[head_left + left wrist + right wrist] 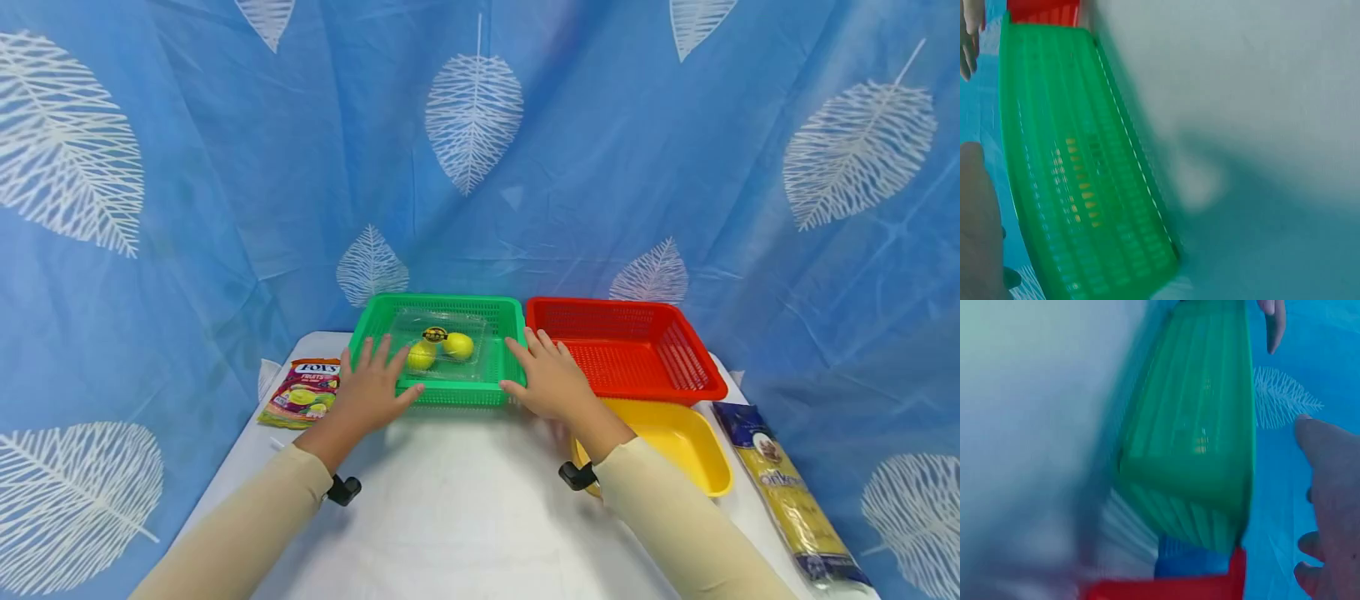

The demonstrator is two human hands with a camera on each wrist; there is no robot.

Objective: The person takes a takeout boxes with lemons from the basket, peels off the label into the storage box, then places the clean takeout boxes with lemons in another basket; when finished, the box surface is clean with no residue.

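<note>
A green basket point(468, 392) stands at the back of the table, and in it lies a clear plastic box point(480, 327) with a dark label. Two round yellow things point(458, 345) show in that box; their kind is unclear. My left hand point(369, 396) hovers by the basket's near left corner, fingers spread. By its near right corner is my right hand point(553, 383), likewise with straight, spread fingers. Neither hand holds anything. Both wrist views show the slatted side of the green basket point(1079, 156) with each hand at the picture's edge.
A red basket point(701, 371) adjoins the green one on the right. In front of it sits a yellow tray point(693, 442), partly behind my right arm. A Fox's candy bag point(303, 396) lies left, and a long blue-and-yellow packet point(791, 492) lies along the right edge.
</note>
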